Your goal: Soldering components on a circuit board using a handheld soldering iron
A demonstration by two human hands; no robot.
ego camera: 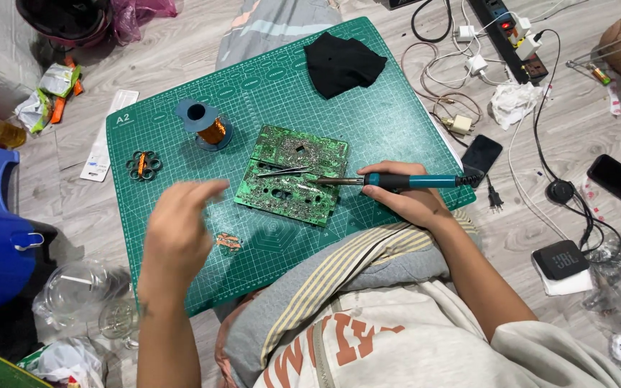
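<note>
Green circuit board (292, 174) under your soldering iron (397, 180), on the cutting mat (368, 115) on the floor.

Your right hand (405, 197) is closed around the teal iron, its tip resting on the board beside the tweezers (282, 171). Your left hand (177, 226) hovers free, blurred, fingers loose and holding nothing, near a small copper coil (228, 241). I judge you are at the soldering step; next calls for a steady tip on one joint.

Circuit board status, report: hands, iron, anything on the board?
Right hand grips teal soldering iron, tip on green circuit board. Left hand empty, raised over cutting mat, blurred. Tweezers lie on board.
</note>
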